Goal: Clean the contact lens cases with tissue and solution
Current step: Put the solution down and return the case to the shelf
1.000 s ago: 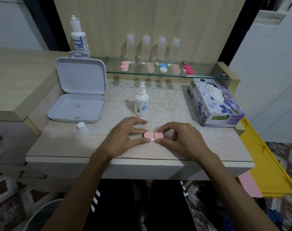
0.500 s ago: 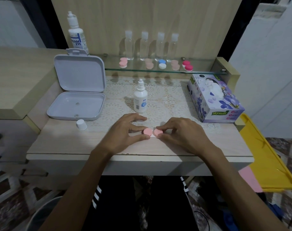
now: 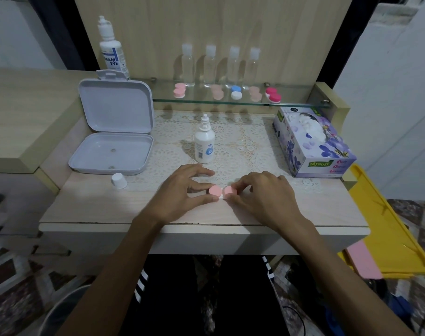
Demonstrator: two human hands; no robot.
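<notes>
A pink contact lens case (image 3: 221, 191) with two round caps lies near the front middle of the table. My left hand (image 3: 182, 190) pinches its left cap between thumb and fingers. My right hand (image 3: 260, 195) pinches its right cap. A small white solution bottle (image 3: 204, 144) with its cap off stands just behind my hands. Its white cap (image 3: 119, 181) sits to the left. A floral tissue box (image 3: 310, 141) lies at the right. Several more lens cases, one of them (image 3: 179, 90) pink, rest on the glass shelf.
An open white plastic box (image 3: 114, 132) sits at the left. A large solution bottle (image 3: 110, 52) and several clear bottles, the leftmost (image 3: 188, 65), stand at the back. A yellow tray (image 3: 390, 226) hangs off the right edge. A bin (image 3: 66, 309) is below left.
My hands stay on the pink case and have barely shifted; the fingers of both hands have turned slightly on the caps. The view has tilted a little.
</notes>
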